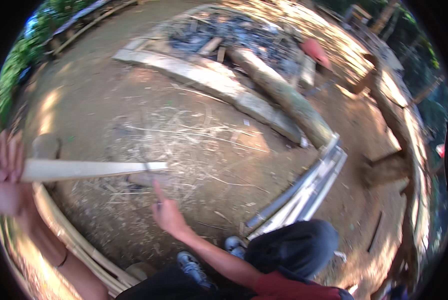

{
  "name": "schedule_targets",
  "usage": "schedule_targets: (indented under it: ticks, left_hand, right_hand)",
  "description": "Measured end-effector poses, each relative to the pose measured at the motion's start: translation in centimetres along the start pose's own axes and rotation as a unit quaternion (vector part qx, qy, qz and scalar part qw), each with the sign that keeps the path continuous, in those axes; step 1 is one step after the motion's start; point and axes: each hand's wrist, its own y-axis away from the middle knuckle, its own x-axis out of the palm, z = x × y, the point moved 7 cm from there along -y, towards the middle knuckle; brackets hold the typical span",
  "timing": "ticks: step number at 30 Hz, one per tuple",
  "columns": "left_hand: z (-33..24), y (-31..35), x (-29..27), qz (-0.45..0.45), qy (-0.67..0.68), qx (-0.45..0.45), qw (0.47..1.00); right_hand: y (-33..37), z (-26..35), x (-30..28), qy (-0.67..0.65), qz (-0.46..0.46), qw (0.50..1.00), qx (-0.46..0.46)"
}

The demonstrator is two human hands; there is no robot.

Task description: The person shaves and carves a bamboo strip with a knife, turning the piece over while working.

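Observation:
Out at the left edge, my left hand point(6, 162) grips the broad end of a long pale strip point(89, 170), wood or split bamboo. The strip tapers to the right and lies level above the ground. My right hand point(169, 217) is closed around the handle of a knife point(145, 152), index finger stretched along it. Its dark blade, thin and blurred, crosses the strip near the narrow tip; whether it touches cannot be told. Below the tip a short wood block point(149, 179) lies on the dirt among pale shavings point(184, 131).
Several pale split lengths point(304, 192) lie bundled by my knee. Beyond them a thick log point(284, 95) leans over the stone border point(204, 75) of a charred fire pit point(249, 37). Long poles point(79, 245) run along the lower left. A log bench point(409, 150) stands right.

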Motion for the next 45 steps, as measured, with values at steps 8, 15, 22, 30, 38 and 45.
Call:
schedule_targets:
  ticks: [8, 15, 22, 30, 38, 45]
  left_hand:
    - [-1.0, 1.9, -2.3, -0.187, -0.066, 0.015, 0.980]
    - [0.0, 2.3, 1.0, -0.167, -0.066, 0.023, 0.983]
    - [-0.7, 1.5, 1.2, -0.159, -0.066, 0.044, 0.984]
    - [0.4, 2.4, -0.7, -0.169, -0.068, 0.073, 0.980]
    - [-0.7, 2.1, -1.4, -0.225, -0.083, 0.071, 0.968]
    - [-0.2, 2.0, -2.1, -0.204, -0.042, 0.035, 0.977]
  right_hand:
    - [0.3, 3.7, -1.8, -0.023, -0.064, 0.993, -0.095]
    - [1.6, 9.6, -2.0, 0.009, -0.006, 0.996, -0.083]
    - [-3.4, -1.9, -2.5, 0.045, -0.017, 0.993, -0.107]
    - [0.1, 6.6, -1.3, 0.059, -0.017, 0.996, -0.062]
    - [0.3, 8.2, -1.7, -0.018, 0.030, 0.998, -0.052]
    - [1.2, 9.1, -0.7, 0.010, 0.016, 0.998, -0.063]
